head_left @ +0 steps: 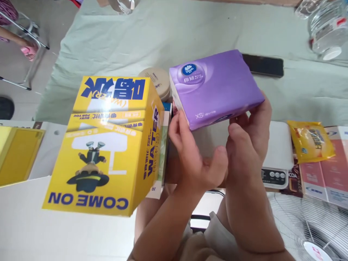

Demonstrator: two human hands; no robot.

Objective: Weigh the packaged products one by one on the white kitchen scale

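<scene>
A purple pack of tissues (217, 90) is tilted in front of me, its printed face up. My left hand (195, 156) has its fingertips at the pack's lower left corner, with the thumb apart from it. Under the lower right side, my right hand (247, 134) supports the pack with curled fingers, some hidden beneath it. Left of the pack stands a big yellow box (108, 145) with blue lettering, upside down to me. A round beige jar (156, 81) sits between box and pack.
Behind the pack lies a black phone (262, 65) on the green cloth (163, 32). To the right are a white kitchen scale (278, 145), a yellow packet (312, 141) and a pink box (337, 163). A clear bottle (328, 32) lies far right; a fan (312, 224) is below.
</scene>
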